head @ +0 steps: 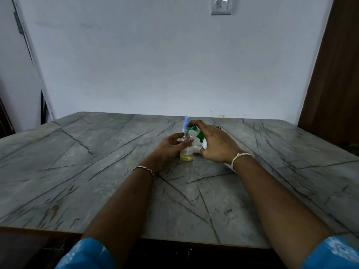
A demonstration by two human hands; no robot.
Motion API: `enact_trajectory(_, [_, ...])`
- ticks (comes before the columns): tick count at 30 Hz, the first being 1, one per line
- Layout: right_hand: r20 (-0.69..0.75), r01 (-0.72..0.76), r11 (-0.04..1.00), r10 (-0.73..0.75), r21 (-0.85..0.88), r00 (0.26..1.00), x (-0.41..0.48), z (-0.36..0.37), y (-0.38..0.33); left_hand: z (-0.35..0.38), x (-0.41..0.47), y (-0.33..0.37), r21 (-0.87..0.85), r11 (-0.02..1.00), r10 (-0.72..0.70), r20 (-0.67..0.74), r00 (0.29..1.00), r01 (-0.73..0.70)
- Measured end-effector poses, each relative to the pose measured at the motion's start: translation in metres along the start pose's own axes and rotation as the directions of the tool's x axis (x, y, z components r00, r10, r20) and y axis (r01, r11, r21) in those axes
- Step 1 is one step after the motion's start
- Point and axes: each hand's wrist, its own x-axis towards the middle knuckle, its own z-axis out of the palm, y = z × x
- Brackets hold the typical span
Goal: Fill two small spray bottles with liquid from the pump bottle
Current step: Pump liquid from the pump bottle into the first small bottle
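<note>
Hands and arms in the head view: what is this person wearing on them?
Both sleeves are blue with a pale pattern: left sleeve, right sleeve. The forearms are bare. A thin chain bracelet circles the wrist of the left hand, a pale cord band that of the right hand, which also bears a ring.

No text, label or number can be read anywhere.

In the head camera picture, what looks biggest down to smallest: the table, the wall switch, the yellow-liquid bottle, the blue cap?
1. table
2. wall switch and yellow-liquid bottle: they look alike. The switch is cropped and farther away, so I won't rank them.
3. blue cap
</note>
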Motion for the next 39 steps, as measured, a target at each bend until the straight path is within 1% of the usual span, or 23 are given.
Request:
enact_trajectory(4, [0.006, -0.001, 1.000, 0.000, 0.008, 1.000, -0.0004, -0.0003, 0.0016, -0.0003, -0.0001, 0.0011, 0.013, 1.000, -0.016, 0.011, 1.000, 0.016])
enact_trajectory(9, [0.001, 0.003, 0.997, -0.004, 0.075, 1.000, 0.0037, 0.0000, -0.0005, 0.0004, -0.0007, 0.0024, 0.037, 0.999, -0.028, -0.019, 0.999, 0.029])
enact_trajectory(16, [0.000, 0.014, 0.998, -0.014, 0.065, 1.000, 0.0012, 0.0008, 0.0019, 0.0019, -0.0033, 0.0028, 0.065, 0.998, 0.005, -0.035, 0.999, -0.003])
enact_trajectory(19, [0.023, -0.003, 0.998, 0.002, 0.057, 1.000, 0.0002, 0.0003, 0.0040, 0.0017, -0.0034, 0.0036, 0.098, 0.995, 0.021, -0.031, 0.999, -0.018])
enact_trajectory(22, [0.041, -0.004, 0.995, 0.000, 0.096, 0.999, 0.0016, -0.0014, 0.0042, 0.0009, -0.0037, 0.0027, 0.136, 0.990, 0.029, -0.033, 0.999, -0.024])
enact_trajectory(27, [0.008, 0.011, 0.986, -0.012, 0.165, 1.000, 0.0052, -0.0011, 0.0027, -0.0022, -0.0026, 0.0038, 0.259, 0.966, 0.025, -0.001, 1.000, -0.024])
enact_trajectory(32, [0.000, 0.024, 0.991, -0.025, 0.131, 1.000, 0.0059, 0.0028, 0.0035, -0.0028, -0.0046, 0.0033, 0.317, 0.947, 0.043, 0.022, 0.999, -0.048])
enact_trajectory(39, [0.034, 0.022, 1.000, -0.022, -0.002, 0.999, 0.0020, 0.0045, 0.0078, -0.0010, -0.0062, 0.0027, 0.376, 0.923, 0.067, 0.043, 0.997, -0.078])
